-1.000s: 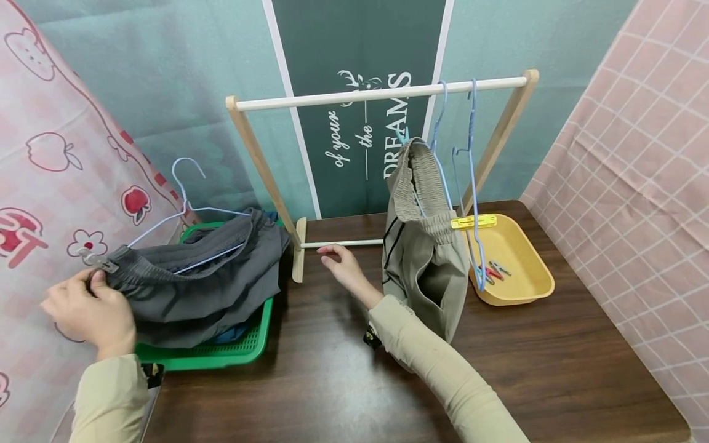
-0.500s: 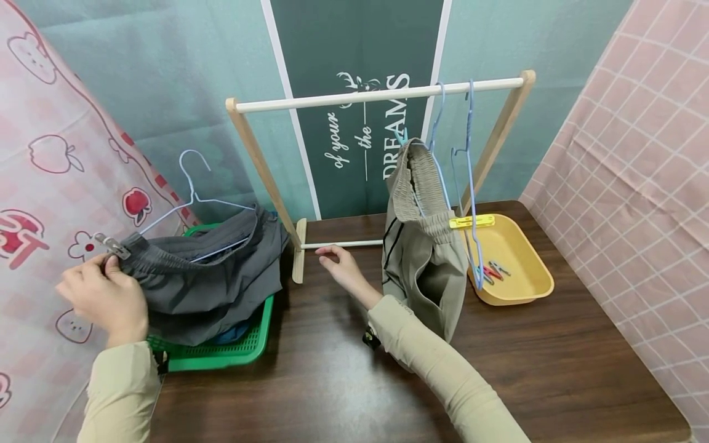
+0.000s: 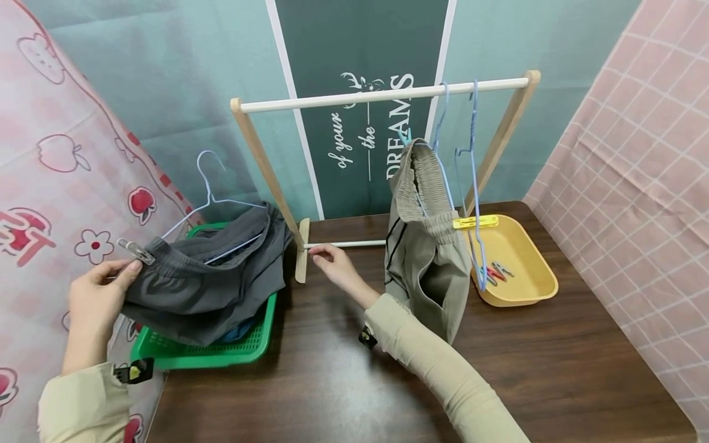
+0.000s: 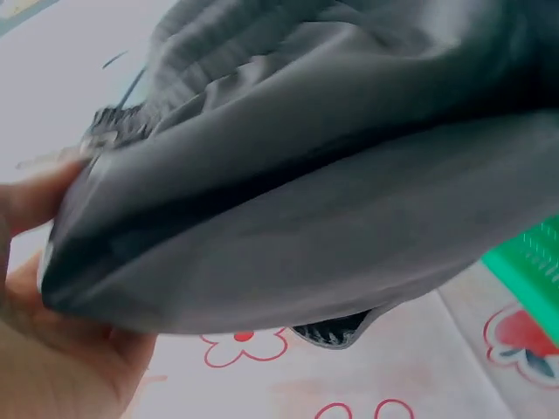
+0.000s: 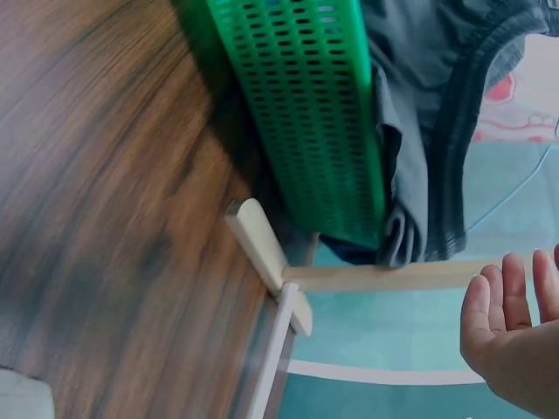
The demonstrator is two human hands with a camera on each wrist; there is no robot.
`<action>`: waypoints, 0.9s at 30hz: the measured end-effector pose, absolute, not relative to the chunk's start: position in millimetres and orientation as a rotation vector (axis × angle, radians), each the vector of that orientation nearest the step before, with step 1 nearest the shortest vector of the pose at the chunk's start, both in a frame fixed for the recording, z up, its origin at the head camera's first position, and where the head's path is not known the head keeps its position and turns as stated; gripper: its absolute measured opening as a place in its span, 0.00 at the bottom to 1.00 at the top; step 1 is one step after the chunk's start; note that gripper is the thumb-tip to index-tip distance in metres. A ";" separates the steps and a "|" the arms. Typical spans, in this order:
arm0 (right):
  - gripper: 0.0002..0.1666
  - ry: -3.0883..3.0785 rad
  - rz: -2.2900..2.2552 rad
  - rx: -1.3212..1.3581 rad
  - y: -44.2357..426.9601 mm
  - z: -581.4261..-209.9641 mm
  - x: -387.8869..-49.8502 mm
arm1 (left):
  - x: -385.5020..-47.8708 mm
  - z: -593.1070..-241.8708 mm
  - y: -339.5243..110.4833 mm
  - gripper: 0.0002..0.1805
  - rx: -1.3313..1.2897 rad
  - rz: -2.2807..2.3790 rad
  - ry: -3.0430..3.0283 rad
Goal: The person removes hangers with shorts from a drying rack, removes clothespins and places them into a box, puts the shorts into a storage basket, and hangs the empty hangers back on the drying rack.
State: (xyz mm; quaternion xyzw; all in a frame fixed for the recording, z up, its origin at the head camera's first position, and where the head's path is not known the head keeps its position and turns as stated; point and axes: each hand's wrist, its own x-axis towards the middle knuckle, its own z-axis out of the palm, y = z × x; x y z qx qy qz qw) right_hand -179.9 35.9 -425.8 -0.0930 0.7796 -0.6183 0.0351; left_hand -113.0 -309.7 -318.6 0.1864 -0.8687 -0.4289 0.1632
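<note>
Dark grey shorts (image 3: 205, 264) with a gathered waistband hang on a blue wire hanger (image 3: 209, 184) and lie partly over a green basket (image 3: 232, 357). My left hand (image 3: 102, 295) pinches their left edge just below a silvery-white clothespin (image 3: 137, 251) clipped on the waistband. In the left wrist view the shorts' fabric (image 4: 262, 227) passes between thumb and fingers. My right hand (image 3: 338, 266) hovers with relaxed fingers near the rack's lower bar, holding nothing. In the right wrist view its fingers are loosely bent and apart from the shorts.
A wooden rack with a white top rail (image 3: 382, 96) stands behind. Khaki shorts (image 3: 429, 264) hang there, with a yellow clothespin (image 3: 475, 222). Another blue hanger (image 3: 475, 184) hangs beside them. A yellow tray (image 3: 532, 271) holds several clothespins. Dark clothing lies in the green basket.
My left hand has moved right, shifting the shorts' left end and clothespin the same way; its hold now sits lower beside the clothespin. The hanger swung rightward too. My right hand barely moved.
</note>
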 end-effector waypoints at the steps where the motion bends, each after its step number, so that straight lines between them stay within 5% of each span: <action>1: 0.13 2.398 -1.898 -0.308 34.7 -424.7 -179.6 | -112.0 -318.1 -311.1 0.11 0.501 -1.329 -2.483; 13: 0.14 2.382 -1.750 -0.575 4.7 -389.7 -169.3 | -110.3 -326.2 -325.0 0.14 0.058 -2.117 -2.417; 27: 0.19 2.520 -1.376 -1.117 -41.2 -338.5 -147.5 | -108.5 -329.6 -318.9 0.15 -0.224 -1.763 -2.807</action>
